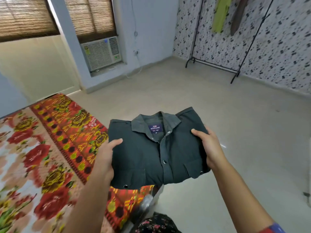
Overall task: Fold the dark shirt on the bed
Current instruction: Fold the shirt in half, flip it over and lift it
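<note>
- Forearms come first, reaching up from six o'clock past my floral clothing. Left hand and right hand each clamp a side of the shirt, fingers clenched on it: thumbs on top, the rest hidden beneath.
- Where is it?
- Dead centre, folded, collar toward twelve, held in the air over the corner of the bed and the floor.
- What could spoil it?
- Only the sides are held, so I reckon the middle may sag and the tucked layers slide out; its five o'clock corner looks loose. A slip on the right would likely drop it on the floor, not the bed.
- And around you?
- Flowered bed from seven to ten, pale floor, cooler under blinds at eleven, rack with hanging clothes against a speckled wall at one.
</note>
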